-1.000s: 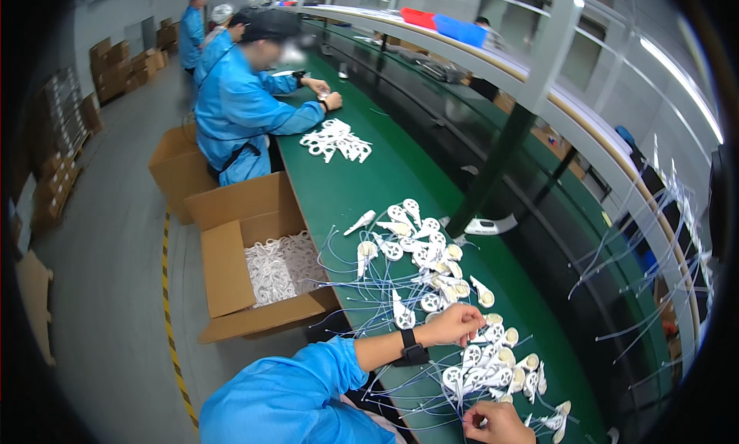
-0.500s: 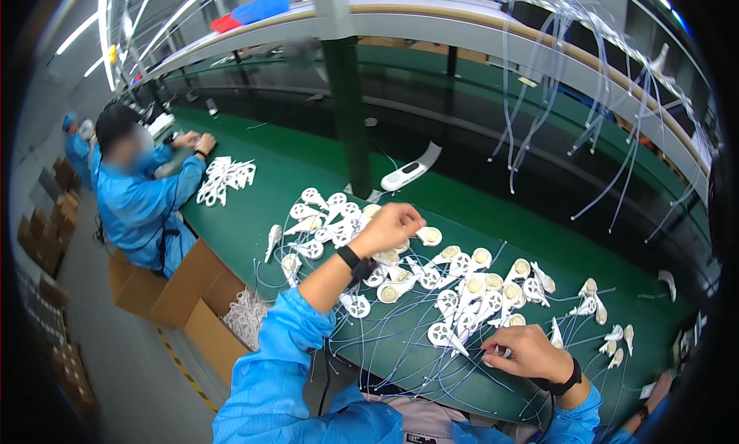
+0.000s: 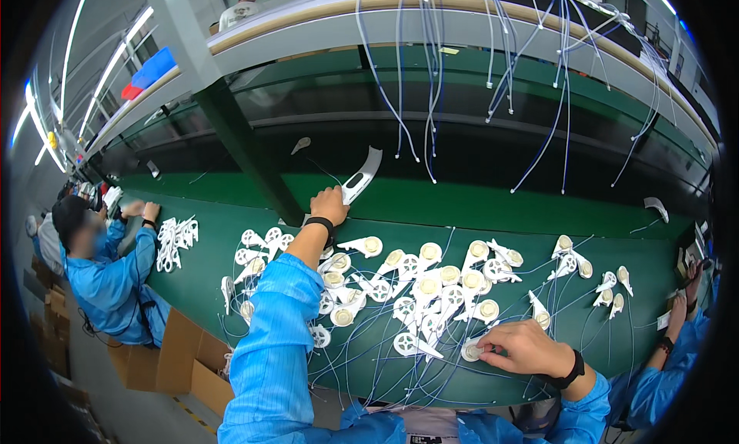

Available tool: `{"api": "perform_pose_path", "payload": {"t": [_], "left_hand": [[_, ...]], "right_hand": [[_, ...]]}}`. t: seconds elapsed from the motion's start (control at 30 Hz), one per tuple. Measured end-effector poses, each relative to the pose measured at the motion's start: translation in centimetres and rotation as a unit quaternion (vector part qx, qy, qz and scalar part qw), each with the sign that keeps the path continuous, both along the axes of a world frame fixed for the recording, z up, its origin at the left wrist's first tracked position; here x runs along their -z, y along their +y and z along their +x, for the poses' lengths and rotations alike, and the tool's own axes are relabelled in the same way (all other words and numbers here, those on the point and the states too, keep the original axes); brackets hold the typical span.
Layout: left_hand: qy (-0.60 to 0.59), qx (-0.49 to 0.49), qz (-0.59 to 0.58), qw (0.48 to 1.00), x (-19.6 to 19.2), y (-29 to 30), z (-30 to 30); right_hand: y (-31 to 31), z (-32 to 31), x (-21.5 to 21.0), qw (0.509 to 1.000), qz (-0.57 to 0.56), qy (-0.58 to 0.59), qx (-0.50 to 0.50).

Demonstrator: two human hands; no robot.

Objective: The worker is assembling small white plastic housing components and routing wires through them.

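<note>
A long curved white plastic handle piece sits gripped in the left hand, stretched far forward. The right hand, fingers curled, pinches a round white plastic disc part on the green belt, just beside its fingertips. More white wired parts lie between the hands.

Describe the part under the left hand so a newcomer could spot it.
Start at the dark green post rising from the green table. Just right of its base, the left hand touches a curved white handle piece. Unlike the wired round parts in front, it is long and alone.
</note>
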State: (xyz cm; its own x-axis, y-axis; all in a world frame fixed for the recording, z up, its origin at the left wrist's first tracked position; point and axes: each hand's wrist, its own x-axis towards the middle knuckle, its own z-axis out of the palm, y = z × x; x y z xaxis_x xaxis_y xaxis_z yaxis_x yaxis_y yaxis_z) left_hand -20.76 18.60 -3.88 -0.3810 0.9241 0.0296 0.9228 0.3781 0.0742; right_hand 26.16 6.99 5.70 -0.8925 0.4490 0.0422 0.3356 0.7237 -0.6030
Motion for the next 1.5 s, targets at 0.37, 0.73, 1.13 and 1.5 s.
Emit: {"api": "perform_pose_path", "payload": {"t": [0.37,0.73,1.13,1.5], "left_hand": [[-0.229,0.109,0.261,0.932,-7.4,-4.9,5.8],[-0.461,0.092,0.259,0.844,-10.3,-19.8,4.7],[-0.41,0.127,0.125,0.895,-12.8,-22.9,9.7],[-0.672,0.029,0.242,0.699,-5.1,-21.6,16.7]], "right_hand": [[3.4,1.7,0.5,0.995,-0.012,0.059,0.077],[10.1,12.1,2.8,0.908,0.071,-0.005,0.414],[12.2,16.2,5.8,0.865,0.193,-0.147,0.44],[10.6,15.9,3.4,0.855,0.179,0.027,0.485]]}}
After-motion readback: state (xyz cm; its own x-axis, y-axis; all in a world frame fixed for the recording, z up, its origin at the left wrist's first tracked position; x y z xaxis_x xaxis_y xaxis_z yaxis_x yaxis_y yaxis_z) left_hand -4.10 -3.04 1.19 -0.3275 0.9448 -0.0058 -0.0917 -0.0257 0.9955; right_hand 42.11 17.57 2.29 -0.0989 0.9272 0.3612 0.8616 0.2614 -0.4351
